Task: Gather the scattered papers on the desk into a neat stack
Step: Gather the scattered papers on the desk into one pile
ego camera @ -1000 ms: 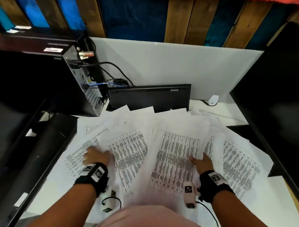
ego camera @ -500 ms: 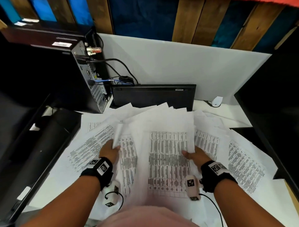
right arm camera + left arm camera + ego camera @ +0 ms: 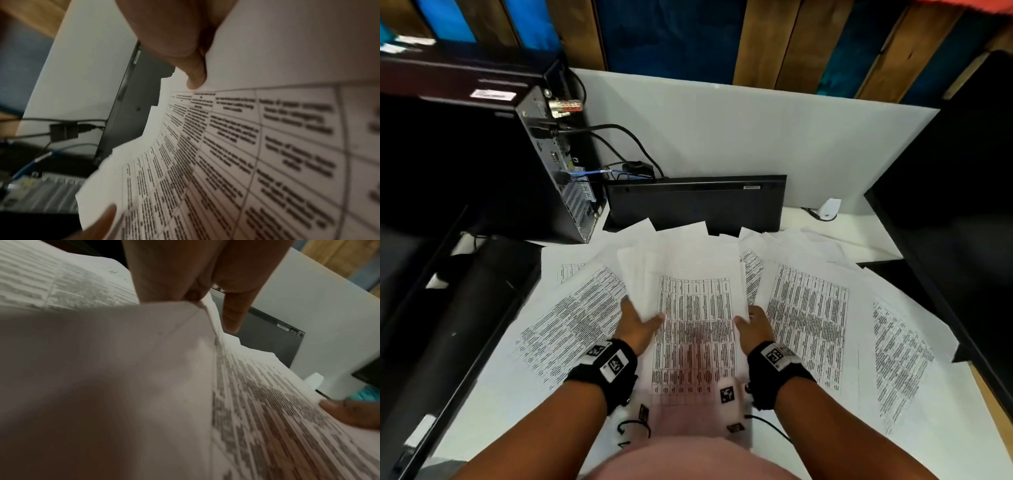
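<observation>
Head view: the left hand [image 3: 637, 325] grips the left edge of a bundle [image 3: 695, 308] of printed sheets, thumb on top; the right hand [image 3: 755, 329] grips the right edge the same way. The bundle sits between the hands, its far edge ragged and just short of a black keyboard [image 3: 695, 202]. Loose papers [image 3: 811, 315] lie spread outside both hands, right ones reaching the desk [image 3: 859, 236] edge. A computer tower [image 3: 561, 164] stands beyond the left hand.

Left wrist view: the fingers [image 3: 232, 316] clasp the bundle's [image 3: 267, 402] edge.

Right wrist view: the thumb [image 3: 195, 78] pinches the sheets [image 3: 226, 154], the keyboard [image 3: 139, 97] just past their far edge.
</observation>
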Demonstrator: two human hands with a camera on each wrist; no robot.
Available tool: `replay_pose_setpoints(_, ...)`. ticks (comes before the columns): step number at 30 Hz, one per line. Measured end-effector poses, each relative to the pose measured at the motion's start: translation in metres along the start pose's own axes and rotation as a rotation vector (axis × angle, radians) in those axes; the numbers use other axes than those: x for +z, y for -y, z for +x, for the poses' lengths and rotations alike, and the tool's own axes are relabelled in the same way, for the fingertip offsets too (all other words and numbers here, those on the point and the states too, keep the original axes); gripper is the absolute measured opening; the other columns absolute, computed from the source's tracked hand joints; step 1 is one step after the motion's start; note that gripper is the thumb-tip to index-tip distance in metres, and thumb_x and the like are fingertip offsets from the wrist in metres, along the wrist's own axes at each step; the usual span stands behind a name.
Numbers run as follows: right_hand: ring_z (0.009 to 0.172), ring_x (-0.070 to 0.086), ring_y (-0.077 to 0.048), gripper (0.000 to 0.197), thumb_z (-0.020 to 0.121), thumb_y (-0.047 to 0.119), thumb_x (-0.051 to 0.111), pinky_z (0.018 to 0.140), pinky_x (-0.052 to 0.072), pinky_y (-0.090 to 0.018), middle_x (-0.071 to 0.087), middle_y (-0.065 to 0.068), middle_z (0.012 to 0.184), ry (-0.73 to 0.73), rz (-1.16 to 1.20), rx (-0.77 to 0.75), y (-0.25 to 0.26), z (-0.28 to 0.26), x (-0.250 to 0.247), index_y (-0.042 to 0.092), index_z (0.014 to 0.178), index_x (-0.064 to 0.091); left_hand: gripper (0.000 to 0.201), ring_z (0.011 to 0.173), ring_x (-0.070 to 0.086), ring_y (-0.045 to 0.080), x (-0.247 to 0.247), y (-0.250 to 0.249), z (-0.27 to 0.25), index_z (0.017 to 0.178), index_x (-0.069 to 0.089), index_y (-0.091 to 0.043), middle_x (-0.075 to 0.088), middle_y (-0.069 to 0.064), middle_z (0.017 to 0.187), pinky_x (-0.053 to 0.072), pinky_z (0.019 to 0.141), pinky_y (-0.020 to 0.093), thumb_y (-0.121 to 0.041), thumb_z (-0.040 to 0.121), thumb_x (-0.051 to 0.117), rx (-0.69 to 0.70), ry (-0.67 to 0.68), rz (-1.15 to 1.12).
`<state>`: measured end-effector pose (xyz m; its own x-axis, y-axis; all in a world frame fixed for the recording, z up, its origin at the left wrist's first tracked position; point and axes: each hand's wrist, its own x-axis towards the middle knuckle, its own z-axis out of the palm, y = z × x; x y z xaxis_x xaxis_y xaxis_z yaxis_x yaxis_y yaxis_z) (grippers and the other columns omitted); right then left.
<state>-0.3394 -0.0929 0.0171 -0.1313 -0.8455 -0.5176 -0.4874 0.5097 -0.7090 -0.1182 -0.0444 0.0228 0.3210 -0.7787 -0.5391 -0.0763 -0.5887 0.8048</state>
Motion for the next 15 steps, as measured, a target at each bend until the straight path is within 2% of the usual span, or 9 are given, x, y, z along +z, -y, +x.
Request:
replay_pose_setpoints(2, 0.103, 0.056, -0.031, 0.032, 0.097, 0.016, 0.047, 0.089, 0.046, -0.036, 0.057, -0.020, 0.124, -0.086, 0.051, 0.018, -0.001, -0.001, 0.001, 0.002, 0.126, 0.047, 0.059, 0.123, 0.051, 0.028, -0.011, 0.006, 0.006, 0.139, 0.031, -0.007, 0.052, 0.008, 0.136, 0.038, 0.107, 0.041, -0.022, 0.091, 0.062, -0.036, 0.028, 0.020)
replay_pose_setpoints(4, 0.113, 0.054, -0.034, 0.034, 0.100, 0.020, 0.041, 0.096, 0.044, -0.040, 0.054, -0.022, 0.129, -0.083, 0.060, 0.048, 0.001, -0.009, 0.003, 0.002, 0.129, 0.044, 0.052, 0.120, 0.053, 0.028, -0.014, 0.011, 0.006, 0.137, 0.037, -0.012, 0.055, 0.007, 0.133, 0.041, 0.106, 0.046, -0.029, 0.092, 0.059, -0.039, 0.108, 0.105)
replay_pose_setpoints(5, 0.120, 0.051, -0.035, 0.038, 0.101, 0.022, 0.037, 0.099, 0.041, -0.039, 0.049, -0.022, 0.136, -0.035, 0.056, 0.057, 0.005, -0.015, 0.007, 0.002, 0.134, 0.038, 0.052, 0.116, 0.053, 0.027, -0.013, 0.011, 0.001, 0.137, 0.036, -0.015, 0.055, 0.005, 0.129, 0.045, 0.101, 0.045, -0.029, 0.092, 0.059, -0.024, 0.140, 0.128)
replay_pose_setpoints(7, 0.132, 0.041, -0.034, 0.046, 0.103, 0.026, 0.032, 0.104, 0.035, -0.036, 0.038, -0.020, 0.147, 0.099, 0.006, 0.054, 0.013, -0.024, 0.015, 0.003, 0.142, 0.027, 0.051, 0.105, 0.055, 0.027, -0.009, 0.016, 0.001, 0.135, 0.035, -0.016, 0.056, 0.008, 0.119, 0.051, 0.079, 0.035, -0.018, 0.091, 0.061, -0.008, 0.132, 0.163)
replay_pose_setpoints(9, 0.125, 0.048, -0.032, 0.044, 0.102, 0.031, 0.035, 0.097, 0.039, -0.032, 0.046, -0.019, 0.140, 0.099, -0.035, -0.011, 0.014, -0.023, 0.013, 0.003, 0.135, 0.036, 0.054, 0.100, 0.057, 0.029, -0.010, 0.018, 0.003, 0.135, 0.037, -0.011, 0.057, 0.012, 0.116, 0.050, 0.069, 0.031, -0.007, 0.088, 0.063, 0.005, 0.071, 0.207)
replay_pose_setpoints(11, 0.111, 0.057, -0.029, 0.037, 0.097, 0.034, 0.047, 0.087, 0.043, -0.029, 0.058, -0.016, 0.125, -0.095, -0.018, -0.025, 0.008, -0.016, -0.005, 0.009, 0.124, 0.046, 0.060, 0.105, 0.058, 0.031, -0.018, 0.023, 0.007, 0.137, 0.039, -0.010, 0.059, 0.013, 0.121, 0.051, 0.077, 0.034, -0.006, 0.084, 0.066, 0.003, 0.048, 0.226)
replay_pose_setpoints(12, 0.113, 0.056, -0.031, 0.041, 0.092, 0.037, 0.055, 0.089, 0.043, -0.033, 0.058, -0.015, 0.123, -0.253, -0.057, 0.024, 0.002, -0.011, -0.021, 0.012, 0.123, 0.047, 0.063, 0.110, 0.058, 0.032, -0.024, 0.026, 0.009, 0.139, 0.039, -0.011, 0.058, 0.013, 0.126, 0.051, 0.086, 0.040, -0.008, 0.083, 0.068, -0.006, 0.052, 0.220)
replay_pose_setpoints(14, 0.124, 0.045, -0.036, 0.065, 0.079, 0.046, 0.068, 0.097, 0.040, -0.050, 0.047, -0.017, 0.132, -0.527, -0.229, 0.248, -0.013, -0.009, -0.063, 0.014, 0.130, 0.042, 0.067, 0.121, 0.053, 0.032, -0.033, 0.029, 0.010, 0.142, 0.037, -0.013, 0.055, 0.010, 0.134, 0.044, 0.102, 0.048, -0.011, 0.084, 0.069, -0.012, 0.068, 0.194)
replay_pose_setpoints(15, 0.128, 0.039, -0.038, 0.082, 0.073, 0.052, 0.072, 0.100, 0.037, -0.055, 0.040, -0.020, 0.137, -0.589, -0.292, 0.376, -0.023, -0.010, -0.083, 0.012, 0.135, 0.036, 0.065, 0.122, 0.051, 0.031, -0.036, 0.030, 0.011, 0.142, 0.037, -0.013, 0.054, 0.009, 0.135, 0.040, 0.105, 0.048, -0.011, 0.085, 0.068, -0.009, 0.077, 0.177)
